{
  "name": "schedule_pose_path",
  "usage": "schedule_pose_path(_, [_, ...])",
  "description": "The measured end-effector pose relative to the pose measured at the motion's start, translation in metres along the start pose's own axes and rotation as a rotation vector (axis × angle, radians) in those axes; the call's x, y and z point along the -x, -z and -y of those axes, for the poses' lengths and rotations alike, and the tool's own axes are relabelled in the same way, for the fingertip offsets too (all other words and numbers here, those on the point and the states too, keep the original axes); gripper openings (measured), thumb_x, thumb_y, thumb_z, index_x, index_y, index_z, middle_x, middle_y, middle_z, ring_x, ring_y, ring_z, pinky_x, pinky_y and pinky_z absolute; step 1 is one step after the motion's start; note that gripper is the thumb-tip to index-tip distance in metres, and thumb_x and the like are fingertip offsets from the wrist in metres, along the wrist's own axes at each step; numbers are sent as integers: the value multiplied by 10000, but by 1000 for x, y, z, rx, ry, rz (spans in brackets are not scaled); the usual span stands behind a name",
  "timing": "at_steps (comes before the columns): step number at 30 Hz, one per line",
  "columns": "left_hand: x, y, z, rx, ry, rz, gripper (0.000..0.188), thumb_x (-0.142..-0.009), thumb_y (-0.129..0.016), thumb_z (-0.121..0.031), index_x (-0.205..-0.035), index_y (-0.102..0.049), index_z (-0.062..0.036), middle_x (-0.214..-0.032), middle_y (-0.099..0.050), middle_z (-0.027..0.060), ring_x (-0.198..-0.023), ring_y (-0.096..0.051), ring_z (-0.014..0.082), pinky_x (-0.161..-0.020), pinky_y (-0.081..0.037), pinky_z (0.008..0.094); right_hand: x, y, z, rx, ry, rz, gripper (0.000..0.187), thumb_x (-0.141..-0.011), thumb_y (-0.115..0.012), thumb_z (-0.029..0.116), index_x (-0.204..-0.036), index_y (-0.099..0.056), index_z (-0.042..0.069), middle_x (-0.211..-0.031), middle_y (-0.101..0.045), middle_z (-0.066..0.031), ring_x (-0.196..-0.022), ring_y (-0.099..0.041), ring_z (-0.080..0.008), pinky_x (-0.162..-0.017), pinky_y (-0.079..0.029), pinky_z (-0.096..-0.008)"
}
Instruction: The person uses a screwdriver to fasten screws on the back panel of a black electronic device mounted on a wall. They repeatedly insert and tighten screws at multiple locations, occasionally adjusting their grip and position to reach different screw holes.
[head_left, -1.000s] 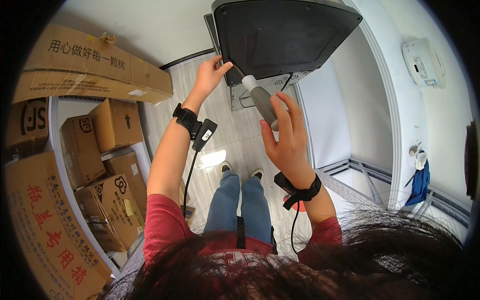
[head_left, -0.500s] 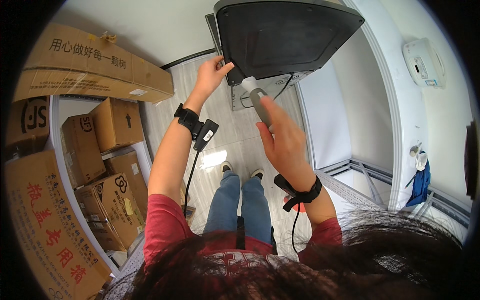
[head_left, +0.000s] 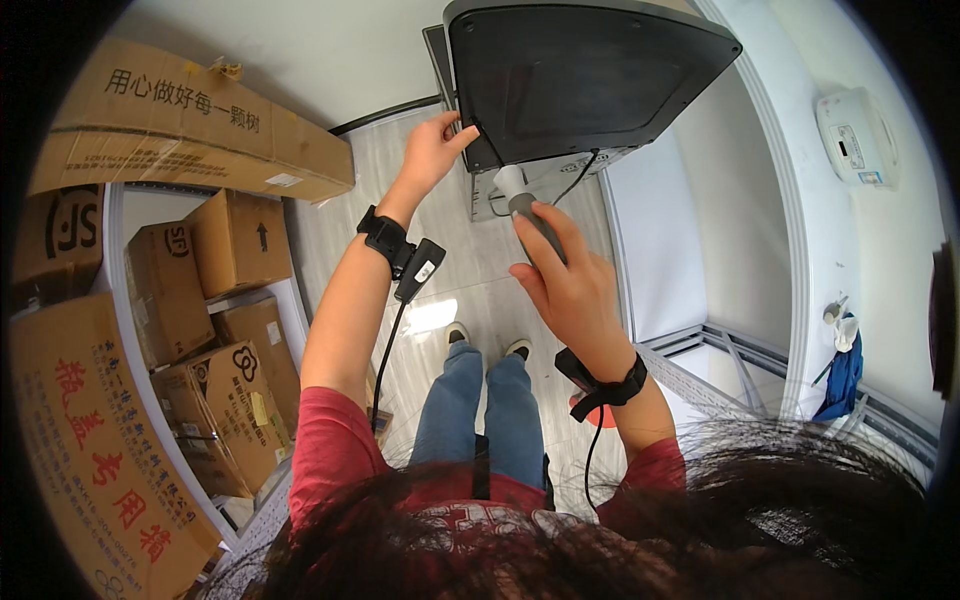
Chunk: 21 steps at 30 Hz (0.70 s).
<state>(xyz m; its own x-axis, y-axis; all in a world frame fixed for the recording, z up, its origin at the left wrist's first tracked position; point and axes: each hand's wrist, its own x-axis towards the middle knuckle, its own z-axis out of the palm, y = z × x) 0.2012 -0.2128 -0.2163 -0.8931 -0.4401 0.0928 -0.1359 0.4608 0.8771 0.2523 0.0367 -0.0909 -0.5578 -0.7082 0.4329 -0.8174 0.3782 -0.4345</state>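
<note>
Screwdriver [head_left: 511, 183] — tip indistinct, handle [head_left: 543, 238] partly covered

Dark panel [head_left: 590, 85] matt plastic; tool handle [head_left: 538, 238] matt plastic; long box [head_left: 225, 135] cardboard; floor [head_left: 480, 270] smooth, glossy

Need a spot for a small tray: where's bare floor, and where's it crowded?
Best: the floor ahead of the shoes, between left forearm and right hand. A narrower strip runs between that forearm and the left shelf. Crowded: that shelf, stacked with cartons, and the lower left corner of the black panel, where left hand and screwdriver meet.
</note>
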Motion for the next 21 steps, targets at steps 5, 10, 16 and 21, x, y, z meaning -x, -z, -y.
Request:
schedule_pose_path(5, [-2, 1, -1, -23, -2, 8, 348, -853, -688, -327, -905, -641, 14, -562, -333, -18, -545, -310, 77, -486, -283, 290, -2, -7, -4, -23, -139, -131, 440, -778, -740, 183, -1184, -603, 85, -1190, -580, -103, -709, -647, -220, -566, -515, -297])
schedule_pose_path(10, [-8, 9, -5, -107, 40, 90, 527, -819, -701, -405, -1113, -647, 29, -637, -541, 81, -578, -511, 177, -560, -428, 332, -19, -2, -9, 47, 20, -149, 388, -780, -692, 78, -1162, -624, 78, -1144, -607, -101, -723, -635, -220, -592, -517, -299])
schedule_pose_path(16, [-10, 9, -3, -95, 62, 102, 536, -820, -699, -418, -1121, -648, 21, -649, -558, 99, -584, -527, 197, -565, -436, 339, -25, 10, -7, 165, 70, -81, 384, -727, -674, 6, -1104, -656, 73, -1127, -616, -93, -807, -614, -250, -650, -513, -323])
schedule_pose_path(21, [-9, 8, -1, -80, 54, 96, 546, -819, -701, -423, -1134, -646, 20, -657, -570, 103, -586, -532, 198, -562, -437, 340, -27, 7, -13, 117, 82, -242, 361, -723, -672, -6, -1077, -655, 60, -1113, -619, -77, -817, -623, -250, -635, -509, -318])
